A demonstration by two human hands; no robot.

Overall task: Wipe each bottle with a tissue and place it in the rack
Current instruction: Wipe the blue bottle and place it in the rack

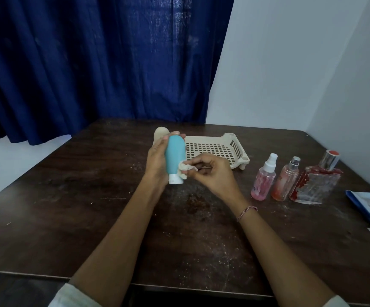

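My left hand (157, 160): fingers curled round the teal squeeze bottle (175, 155), cap downward, above the desk's (91, 196) middle. Tissue (183, 171): a crumpled wad pinched in my right hand (212, 171), touching the bottle near its cap. I judged that turning the bottle under firm strokes would serve best. Rack (238, 149): behind, toward the far edge.

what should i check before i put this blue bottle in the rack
1. Left hand grips the teal bottle: ok.
2. White cap is on, pointing down: ok.
3. Tissue pinched in right hand, touching the bottle: ok.
4. Bottle wiped all round: cannot tell, its far side is hidden.
5. Rack shows bare floor to take it: ok.
6. Way to the rack is free: ok, it lies just behind the hands.
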